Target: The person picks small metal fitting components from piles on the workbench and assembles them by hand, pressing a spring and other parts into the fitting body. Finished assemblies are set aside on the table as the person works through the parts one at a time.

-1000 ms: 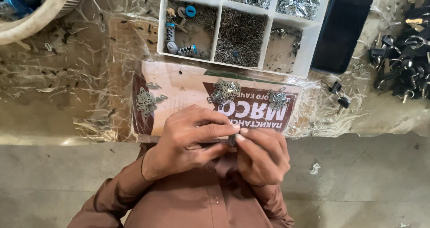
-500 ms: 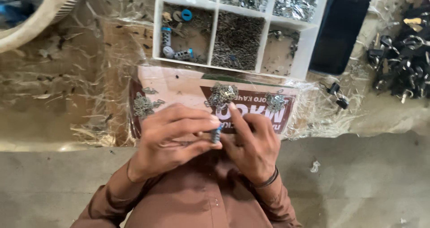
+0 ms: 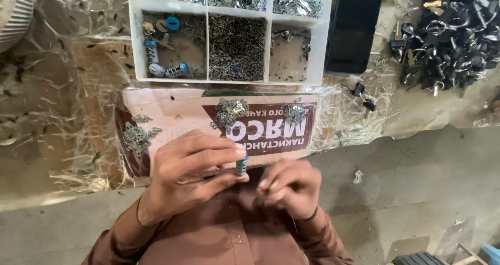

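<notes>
Left hand [image 3: 192, 174]: fingers pinch a small metal cylinder with a blue end [image 3: 241, 166] at its sides, held above the lap. Judged light, rigid, smooth, apt to slip; best gripped across the barrel. Right hand [image 3: 290, 187]: fingertips pressed together, blurred; cannot tell what they hold, if anything. Beyond, loose metal bits [image 3: 229, 112] on a plastic-covered card [image 3: 172, 111]. Farther, white compartment tray [image 3: 205, 46]; top row cut off.
</notes>
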`<state>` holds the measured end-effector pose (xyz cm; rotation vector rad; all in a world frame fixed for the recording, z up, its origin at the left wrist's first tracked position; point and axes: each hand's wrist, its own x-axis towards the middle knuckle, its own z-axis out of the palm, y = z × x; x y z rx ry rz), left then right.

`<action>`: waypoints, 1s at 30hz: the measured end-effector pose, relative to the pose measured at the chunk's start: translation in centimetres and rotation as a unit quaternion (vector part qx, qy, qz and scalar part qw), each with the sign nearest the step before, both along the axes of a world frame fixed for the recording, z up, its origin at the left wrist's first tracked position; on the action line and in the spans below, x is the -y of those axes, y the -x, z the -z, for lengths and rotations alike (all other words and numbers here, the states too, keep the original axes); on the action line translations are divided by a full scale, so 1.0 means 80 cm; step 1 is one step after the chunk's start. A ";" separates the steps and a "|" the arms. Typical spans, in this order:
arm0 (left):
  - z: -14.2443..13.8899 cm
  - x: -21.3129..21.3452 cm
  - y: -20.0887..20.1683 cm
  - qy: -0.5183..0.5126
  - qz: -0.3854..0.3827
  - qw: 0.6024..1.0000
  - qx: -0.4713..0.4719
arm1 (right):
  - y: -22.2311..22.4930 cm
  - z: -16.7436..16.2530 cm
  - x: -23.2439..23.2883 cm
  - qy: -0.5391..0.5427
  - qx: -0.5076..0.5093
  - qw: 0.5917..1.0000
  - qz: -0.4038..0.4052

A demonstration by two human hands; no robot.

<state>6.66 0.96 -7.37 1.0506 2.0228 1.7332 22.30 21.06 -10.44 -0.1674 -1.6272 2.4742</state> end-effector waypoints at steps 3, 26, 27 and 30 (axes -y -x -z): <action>-0.003 -0.002 -0.001 -0.004 0.014 1.000 0.000 | 0.006 -0.013 0.006 0.024 0.121 0.986 0.115; 0.002 0.008 -0.004 -0.012 0.015 1.000 -0.016 | 0.039 -0.032 0.049 -0.410 -0.031 0.888 0.205; 0.002 0.008 -0.003 -0.009 0.016 1.000 -0.018 | 0.039 -0.032 0.048 -0.430 -0.037 0.878 0.205; 0.001 0.005 -0.003 0.000 0.009 0.998 -0.059 | 0.033 -0.029 0.046 -0.480 -0.046 0.849 0.216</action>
